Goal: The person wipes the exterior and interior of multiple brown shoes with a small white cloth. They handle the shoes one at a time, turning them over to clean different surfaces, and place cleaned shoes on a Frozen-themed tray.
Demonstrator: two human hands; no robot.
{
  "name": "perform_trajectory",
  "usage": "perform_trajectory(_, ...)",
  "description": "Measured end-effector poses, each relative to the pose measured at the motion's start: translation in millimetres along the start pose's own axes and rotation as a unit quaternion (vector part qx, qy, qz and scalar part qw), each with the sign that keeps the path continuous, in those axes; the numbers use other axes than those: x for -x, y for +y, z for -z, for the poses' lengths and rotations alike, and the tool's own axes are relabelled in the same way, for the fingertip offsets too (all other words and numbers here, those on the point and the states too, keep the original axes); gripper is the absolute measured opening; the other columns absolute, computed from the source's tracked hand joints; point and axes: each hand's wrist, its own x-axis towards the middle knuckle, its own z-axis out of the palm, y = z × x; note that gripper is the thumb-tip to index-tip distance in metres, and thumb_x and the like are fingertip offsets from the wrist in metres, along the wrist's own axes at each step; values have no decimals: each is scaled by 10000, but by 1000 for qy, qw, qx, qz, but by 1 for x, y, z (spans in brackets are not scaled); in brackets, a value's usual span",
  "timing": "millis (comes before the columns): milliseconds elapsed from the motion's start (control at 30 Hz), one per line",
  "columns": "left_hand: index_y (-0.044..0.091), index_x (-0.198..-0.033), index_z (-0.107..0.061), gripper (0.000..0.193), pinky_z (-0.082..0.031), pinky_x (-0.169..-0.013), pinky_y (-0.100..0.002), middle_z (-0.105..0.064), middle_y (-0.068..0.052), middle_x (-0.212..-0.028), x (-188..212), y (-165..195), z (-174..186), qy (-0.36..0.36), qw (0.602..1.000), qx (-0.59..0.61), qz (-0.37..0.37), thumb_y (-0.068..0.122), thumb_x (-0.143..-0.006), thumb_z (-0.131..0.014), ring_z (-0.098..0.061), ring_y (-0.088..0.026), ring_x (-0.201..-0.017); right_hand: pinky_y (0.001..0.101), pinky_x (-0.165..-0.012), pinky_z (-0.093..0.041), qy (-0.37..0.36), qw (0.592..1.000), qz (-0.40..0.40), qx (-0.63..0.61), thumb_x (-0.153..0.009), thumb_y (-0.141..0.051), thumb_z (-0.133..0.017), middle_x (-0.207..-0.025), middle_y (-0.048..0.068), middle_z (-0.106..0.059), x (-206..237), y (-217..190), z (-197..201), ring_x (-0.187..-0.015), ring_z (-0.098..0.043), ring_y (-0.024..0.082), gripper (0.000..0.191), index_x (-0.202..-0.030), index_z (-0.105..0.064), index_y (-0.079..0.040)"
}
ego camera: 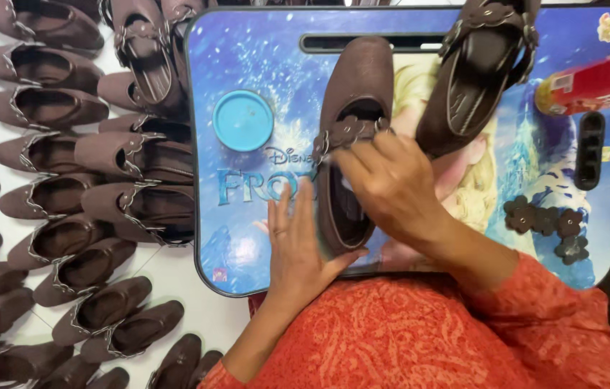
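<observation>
A brown shoe (359,79) lies lengthwise on a blue picture-printed lap table (247,209), toe pointing away from me. My left hand (298,252) rests flat against the shoe's left side near the heel, fingers spread. My right hand (391,184) reaches over the shoe's opening, its fingertips pinching the flower-trimmed strap (344,135) across the instep. A second brown shoe (474,72) lies tilted at the table's upper right, apart from both hands.
A round blue lid (243,120) sits on the table's left part. A red bottle (593,81) lies at the right edge. Loose brown flower straps (546,220) rest at the right. Several brown shoes (67,180) cover the white floor to the left.
</observation>
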Motion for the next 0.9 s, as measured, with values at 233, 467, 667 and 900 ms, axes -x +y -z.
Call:
perform_trajectory(233,-128,-1540,-235,1161,-140,-1218,-664,-559,-221,-1467,-10,-17,9,-51,998,-17,-34,512,-775,-829,-340,-394,-1502,379,-615,-448,-66,997,31,-33,-759,-106,-686,-746,52,-543,-3,-1,-29,-735,-548,242,48,-765,-639,-99)
perform_trajectory(467,-129,-1542,-235,1159,-158,-1217,-670,-637,-192,-1361,-9,-26,10,-52,998,-19,-26,514,-777,-822,-351,-374,-1507,397,-635,-492,-308,895,104,-305,-702,-104,-692,-765,55,-577,-17,13,-20,-792,-624,258,160,-600,-580,-49)
perform_trajectory(667,-143,-1537,-222,1172,-154,-1217,-673,-620,-197,-1388,-10,-30,9,-53,998,-7,-26,520,-781,-822,-348,-360,-1505,407,-696,-507,-396,846,186,-304,-694,-105,-639,-839,71,-601,-38,16,-13,-838,-617,277,88,-628,-638,-47)
perform_trajectory(900,-129,-1549,-215,1155,-147,-1225,-672,-614,-195,-1394,-8,-34,11,-67,997,-11,-21,493,-786,-820,-335,-367,-1517,392,-746,-517,-280,948,149,-3,-722,-93,-661,-897,94,-593,-38,7,17,-882,-611,257,120,-787,-738,-28)
